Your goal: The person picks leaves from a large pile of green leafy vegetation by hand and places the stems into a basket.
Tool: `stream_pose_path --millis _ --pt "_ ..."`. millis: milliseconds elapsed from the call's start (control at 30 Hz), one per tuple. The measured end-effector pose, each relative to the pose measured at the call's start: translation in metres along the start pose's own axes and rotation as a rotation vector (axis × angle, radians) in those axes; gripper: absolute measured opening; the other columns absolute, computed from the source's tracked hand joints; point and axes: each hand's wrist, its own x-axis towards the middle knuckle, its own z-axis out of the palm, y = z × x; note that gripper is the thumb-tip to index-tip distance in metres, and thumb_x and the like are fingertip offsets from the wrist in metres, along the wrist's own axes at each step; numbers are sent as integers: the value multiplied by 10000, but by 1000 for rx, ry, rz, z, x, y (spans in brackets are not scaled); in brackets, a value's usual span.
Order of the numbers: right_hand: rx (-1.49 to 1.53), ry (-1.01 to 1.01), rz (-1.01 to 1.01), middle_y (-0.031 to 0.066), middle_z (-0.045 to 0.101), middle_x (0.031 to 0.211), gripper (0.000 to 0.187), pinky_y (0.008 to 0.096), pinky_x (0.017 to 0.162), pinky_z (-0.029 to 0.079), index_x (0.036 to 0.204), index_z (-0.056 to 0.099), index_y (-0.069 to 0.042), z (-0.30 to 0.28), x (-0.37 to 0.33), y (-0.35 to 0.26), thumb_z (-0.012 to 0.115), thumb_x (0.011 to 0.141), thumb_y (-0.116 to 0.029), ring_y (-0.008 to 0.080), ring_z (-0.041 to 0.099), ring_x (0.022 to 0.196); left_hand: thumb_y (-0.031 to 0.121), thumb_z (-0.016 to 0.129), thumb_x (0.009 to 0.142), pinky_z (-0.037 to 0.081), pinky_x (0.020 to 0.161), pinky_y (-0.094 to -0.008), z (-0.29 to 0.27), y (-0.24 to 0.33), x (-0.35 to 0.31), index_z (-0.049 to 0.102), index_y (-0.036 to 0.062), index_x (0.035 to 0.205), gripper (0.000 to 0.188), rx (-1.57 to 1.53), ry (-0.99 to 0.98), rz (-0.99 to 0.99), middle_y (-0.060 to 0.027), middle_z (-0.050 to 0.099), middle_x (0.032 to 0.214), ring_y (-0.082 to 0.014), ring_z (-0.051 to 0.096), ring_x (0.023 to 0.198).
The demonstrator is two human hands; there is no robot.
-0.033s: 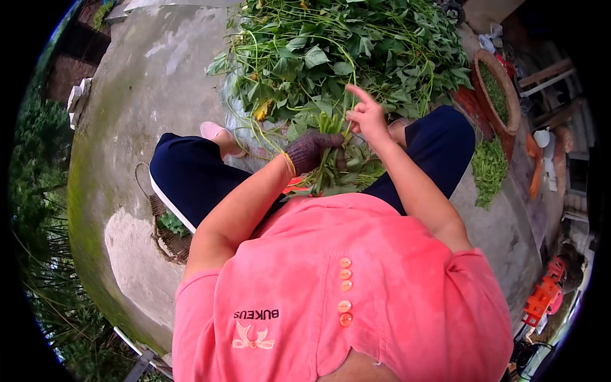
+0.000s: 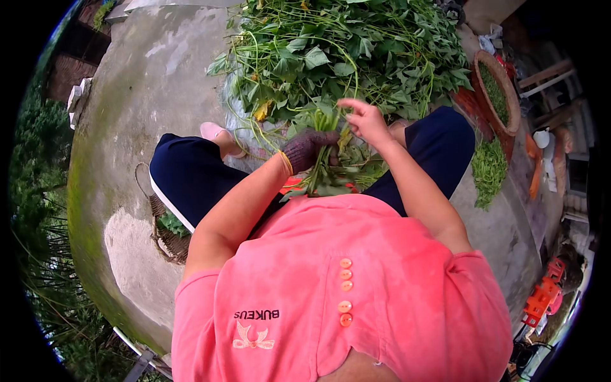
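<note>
My left hand (image 2: 307,151), in a dark knitted glove with a yellow band at the wrist, is closed round a bunch of leafy green stems (image 2: 326,120). The cut ends point away from me and the leaves hang toward my lap. Bare and just right of the bunch, my right hand (image 2: 368,122) has its index finger reaching left over the stem ends. Its other fingers are curled, and what they hold is too small to make out. Beyond both hands lies a big heap of leafy green vines (image 2: 382,57).
A round basket of greens (image 2: 482,58) stands at the right, with a loose pile of greens (image 2: 489,172) nearer me. Beside my left leg is a woven basket (image 2: 170,245). An orange tool (image 2: 544,293) lies far right. Concrete floor (image 2: 159,83) surrounds my crossed legs.
My right hand has shifted slightly left and nearer, its index finger swinging from pointing away to pointing left. The left hand keeps its bunch, barely moved.
</note>
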Motion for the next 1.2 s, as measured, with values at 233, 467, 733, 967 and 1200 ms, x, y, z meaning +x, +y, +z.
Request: stream_pose_path --millis 233,467,733,967,1200 --pt "-893 136 -404 122 637 888 170 449 719 517 907 635 -79 26 -24 -11 621 897 -248 354 647 845 203 689 910 533 567 -350 3 29 -14 676 -6 884 211 143 300 19 -95 662 726 -192 623 594" --pt "-1205 154 -221 178 672 866 196 513 663 536 947 662 -53 57 -31 22 602 811 -180 369 684 755 155 742 817 477 474 -313 -9 14 -8 670 34 820 141 1478 -53 296 -15 589 617 -120 563 526" --pt "-1041 -739 610 239 713 953 277 494 751 546 1013 707 -13 19 -19 52 665 816 -203 411 697 875 216 750 856 502 557 -306 19 48 -26 678 29 962 227 250 407 290 -46 640 741 -165 596 587" --pt "30 -23 -32 162 674 1172 898 338 909 496 1510 285 4 55 -8 7 752 847 -383 211 634 1071 201 701 903 551 645 -356 -23 40 -10 659 0 1017 235 -97 399 355 -110 672 876 -228 652 717" --pt "489 -335 167 55 675 796 326 269 610 476 924 677 -28 109 -2 -67 577 984 -333 112 533 578 89 751 807 540 641 -356 24 92 -47 677 0 1017 240 122 610 749 -91 697 877 -224 652 740"
